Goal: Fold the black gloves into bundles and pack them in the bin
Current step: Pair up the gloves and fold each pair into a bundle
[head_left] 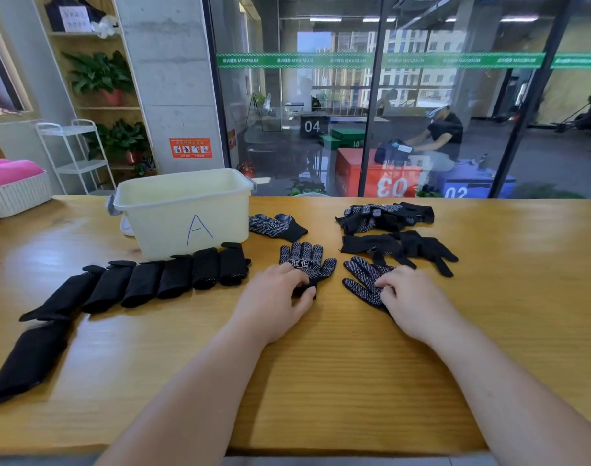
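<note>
Both forearms reach up from the bottom edge of the frame across the wooden table, converging toward its middle. The left hand lies palm down on the cuff end of the lettered glove, its fingers bent and close together on top and its thumb pressed against the cuff edge, pinching the fabric. Just right of it, the right hand sits on the plain dotted glove, fingers curled tight and gathering the fabric at the palm. Both gloves lie flat, fingertips pointing away, side by side but apart. The bin, marked A, stands at centre left. In front of it a row of folded bundles runs toward the lower left. Loose gloves are heaped at centre right, and a single glove lies just beside the bin
</note>
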Demonstrator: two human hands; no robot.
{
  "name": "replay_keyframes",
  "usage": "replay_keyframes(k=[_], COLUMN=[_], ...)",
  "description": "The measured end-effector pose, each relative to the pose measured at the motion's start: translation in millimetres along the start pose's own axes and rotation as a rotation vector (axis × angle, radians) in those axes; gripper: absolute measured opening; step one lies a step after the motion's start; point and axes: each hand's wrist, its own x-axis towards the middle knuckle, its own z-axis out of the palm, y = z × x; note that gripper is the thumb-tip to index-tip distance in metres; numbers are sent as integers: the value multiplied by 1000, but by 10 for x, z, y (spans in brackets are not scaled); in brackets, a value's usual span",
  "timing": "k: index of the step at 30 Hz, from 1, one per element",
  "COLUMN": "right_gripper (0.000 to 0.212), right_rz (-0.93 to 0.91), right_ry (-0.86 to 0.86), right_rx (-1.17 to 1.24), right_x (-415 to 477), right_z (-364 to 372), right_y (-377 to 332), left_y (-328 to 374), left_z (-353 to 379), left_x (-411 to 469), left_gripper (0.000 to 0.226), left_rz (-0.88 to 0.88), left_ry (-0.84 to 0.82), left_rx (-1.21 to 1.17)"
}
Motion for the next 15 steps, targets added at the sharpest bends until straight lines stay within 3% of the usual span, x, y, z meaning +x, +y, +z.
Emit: replay_keyframes(k=[3, 7, 11, 15], right_gripper=[41, 41, 38, 21], right_rz=[-48, -103, -107, -27], right_ry=[-57, 19, -18, 137], right_rx=[-18, 21, 136, 321], right_x=[-263, -564, -656, -616], right_z=[-4, 11, 87, 35], right_y=[-131, -317, -290, -186], left_y=[-9, -24, -29, -15], left_z=[15, 12, 13, 22], left_x=[-36, -98, -86, -69], left_gripper=[35, 22, 42, 46], left_rz=[80, 102, 41, 6], left_ry=[71, 154, -58, -187], left_rx=[9, -55, -46, -47])
